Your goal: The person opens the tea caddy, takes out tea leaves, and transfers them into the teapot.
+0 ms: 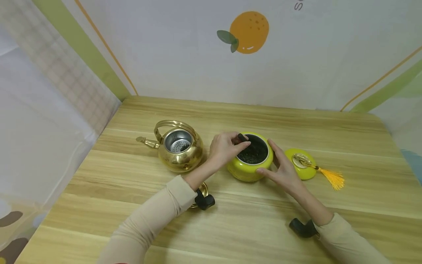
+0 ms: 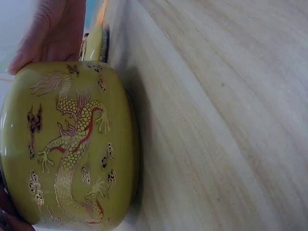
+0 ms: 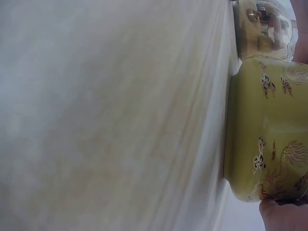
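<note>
A round yellow jar (image 1: 245, 172) with a gold dragon pattern stands upright, its mouth showing dark loose tea leaves (image 1: 255, 152). Over the jar's left rim, my left hand (image 1: 225, 146) pinches a short black object (image 1: 243, 137); its lower part is hidden, so I cannot tell its kind. My right hand (image 1: 284, 168) grips the jar's right side, thumb at the front and fingers behind. To the left stands a gold kettle (image 1: 179, 161), uncovered, with a few dark leaves in its perforated steel strainer (image 1: 176, 141). In the right wrist view my right thumb (image 3: 284, 216) touches the jar.
Right of the jar lies its yellow lid (image 1: 306, 172) with an orange tassel (image 1: 332, 178). A gold round lid (image 1: 204, 189) lies partly hidden under my left forearm. The kettle's spout points left; its handle arches above the opening. A printed cloth (image 1: 184, 55) hangs behind the wooden table (image 1: 247, 227).
</note>
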{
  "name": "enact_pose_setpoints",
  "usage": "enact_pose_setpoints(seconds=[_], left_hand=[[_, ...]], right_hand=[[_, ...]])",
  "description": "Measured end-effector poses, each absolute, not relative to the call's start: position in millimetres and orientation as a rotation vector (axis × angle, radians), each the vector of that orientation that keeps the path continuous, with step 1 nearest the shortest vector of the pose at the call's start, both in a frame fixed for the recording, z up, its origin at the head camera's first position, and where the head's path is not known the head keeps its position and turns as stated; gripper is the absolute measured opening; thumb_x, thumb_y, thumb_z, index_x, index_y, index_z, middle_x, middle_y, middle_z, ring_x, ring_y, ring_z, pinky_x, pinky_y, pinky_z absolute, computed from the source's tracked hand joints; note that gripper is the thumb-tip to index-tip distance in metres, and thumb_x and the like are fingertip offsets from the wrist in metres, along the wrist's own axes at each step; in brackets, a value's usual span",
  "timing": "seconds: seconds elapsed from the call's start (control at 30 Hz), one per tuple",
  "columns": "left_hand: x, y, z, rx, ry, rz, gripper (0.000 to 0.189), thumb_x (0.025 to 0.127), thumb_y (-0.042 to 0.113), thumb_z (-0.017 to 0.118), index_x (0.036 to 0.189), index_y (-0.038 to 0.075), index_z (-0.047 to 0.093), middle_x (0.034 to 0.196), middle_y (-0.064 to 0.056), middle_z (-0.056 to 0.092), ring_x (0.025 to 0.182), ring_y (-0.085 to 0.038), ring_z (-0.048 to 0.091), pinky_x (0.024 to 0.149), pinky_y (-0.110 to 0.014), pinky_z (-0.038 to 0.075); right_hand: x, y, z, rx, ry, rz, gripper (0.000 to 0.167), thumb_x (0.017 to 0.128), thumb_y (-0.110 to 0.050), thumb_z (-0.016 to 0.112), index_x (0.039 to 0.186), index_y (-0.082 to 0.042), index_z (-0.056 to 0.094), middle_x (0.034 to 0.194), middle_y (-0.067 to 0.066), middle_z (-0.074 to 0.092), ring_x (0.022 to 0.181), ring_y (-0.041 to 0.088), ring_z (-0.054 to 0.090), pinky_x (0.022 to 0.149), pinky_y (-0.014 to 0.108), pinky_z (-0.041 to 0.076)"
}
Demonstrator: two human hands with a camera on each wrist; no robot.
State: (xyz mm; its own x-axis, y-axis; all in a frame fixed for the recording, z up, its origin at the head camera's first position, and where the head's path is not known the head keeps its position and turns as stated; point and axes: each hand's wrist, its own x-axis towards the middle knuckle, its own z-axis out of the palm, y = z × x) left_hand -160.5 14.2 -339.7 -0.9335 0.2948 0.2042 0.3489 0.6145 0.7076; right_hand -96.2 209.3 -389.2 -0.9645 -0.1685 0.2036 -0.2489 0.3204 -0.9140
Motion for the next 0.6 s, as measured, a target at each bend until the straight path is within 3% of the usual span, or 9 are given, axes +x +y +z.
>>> enact_pose_setpoints(seconds=[0.6], left_hand=[[-161.0,14.0,-337.4,-0.452,-2.79,-1.392,0.015,0.084,0.033,0.071,0.089,0.019,0.074,0.084,0.004,0.074,0.078,-0.009,0.067,0.064,-0.021,0.047]], right_hand=[[-96.9,209.1,-390.6,0.384,-2.488,1.744,0.09,0.076,0.0,0.075,0.147,0.004,0.019,0.152,0.024,0.019,0.14,0.036,0.02,0.101,0.003,0.025]])
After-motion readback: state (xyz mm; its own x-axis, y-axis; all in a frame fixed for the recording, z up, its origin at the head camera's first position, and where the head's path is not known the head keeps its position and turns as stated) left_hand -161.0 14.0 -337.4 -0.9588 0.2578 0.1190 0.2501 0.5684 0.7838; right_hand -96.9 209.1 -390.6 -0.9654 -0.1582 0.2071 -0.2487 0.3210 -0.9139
